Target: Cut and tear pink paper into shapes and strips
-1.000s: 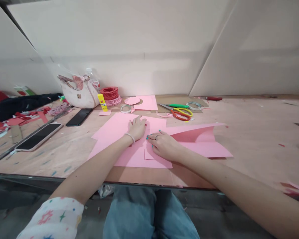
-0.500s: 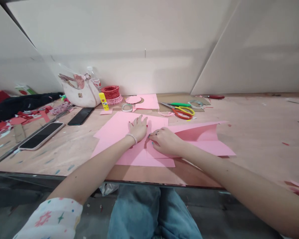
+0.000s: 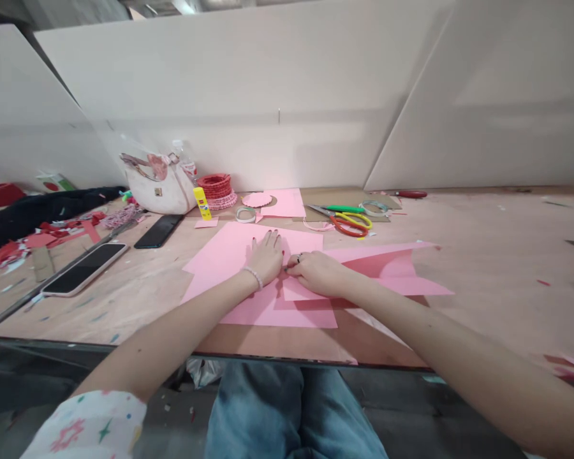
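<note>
- A folded pink sheet (image 3: 402, 285), gaping rightward, shaded inside, is held partly over flat pink sheets (image 3: 220, 255) on the tabletop (image 3: 497, 268).
- Its left edge is pinched in the right hand's (image 3: 316, 273) grip.
- The left hand (image 3: 266, 257) is laid flat, fingers apart.

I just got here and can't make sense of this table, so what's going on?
Someone is handling pink paper with both bare hands. The left hand lies spread on flat pink sheets, while the right hand holds the left end of a folded pink sheet, whose far end gapes open to the right. Beyond the hands, scissors lie and a yellow glue stick stands, neither being touched.
</note>
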`<control>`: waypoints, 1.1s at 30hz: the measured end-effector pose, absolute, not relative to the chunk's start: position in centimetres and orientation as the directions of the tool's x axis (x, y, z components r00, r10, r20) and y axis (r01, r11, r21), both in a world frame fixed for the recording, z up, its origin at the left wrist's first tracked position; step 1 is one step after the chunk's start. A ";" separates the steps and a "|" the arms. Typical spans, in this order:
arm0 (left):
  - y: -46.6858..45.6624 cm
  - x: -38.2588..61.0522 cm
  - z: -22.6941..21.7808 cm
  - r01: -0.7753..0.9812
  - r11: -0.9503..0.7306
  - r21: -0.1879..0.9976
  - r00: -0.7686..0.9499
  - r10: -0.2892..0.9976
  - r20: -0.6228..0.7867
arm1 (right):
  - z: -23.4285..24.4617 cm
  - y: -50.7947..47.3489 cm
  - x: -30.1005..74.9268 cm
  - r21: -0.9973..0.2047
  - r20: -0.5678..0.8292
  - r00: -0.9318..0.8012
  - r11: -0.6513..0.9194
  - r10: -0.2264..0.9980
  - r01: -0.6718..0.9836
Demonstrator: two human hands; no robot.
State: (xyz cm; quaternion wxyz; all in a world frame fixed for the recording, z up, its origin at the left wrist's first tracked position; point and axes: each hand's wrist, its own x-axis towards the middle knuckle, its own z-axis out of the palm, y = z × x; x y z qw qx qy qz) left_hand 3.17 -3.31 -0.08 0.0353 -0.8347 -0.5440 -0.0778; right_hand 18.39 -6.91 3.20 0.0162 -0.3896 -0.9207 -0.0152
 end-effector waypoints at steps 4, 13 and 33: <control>-5.1 1.7 -0.3 0.808 -0.588 -0.030 0.588 0.802 0.106 | 2.7 -7.0 18.3 0.041 0.066 -0.712 0.711 0.699 0.702; -6.3 1.0 0.1 0.768 -0.640 -0.025 0.640 0.763 0.092 | 3.7 -6.3 17.2 0.078 0.097 -0.612 0.607 0.785 0.791; -6.7 0.5 0.1 0.744 -0.665 -0.068 0.669 0.741 0.060 | 1.7 -6.3 17.5 0.083 0.071 -0.458 0.452 0.886 0.888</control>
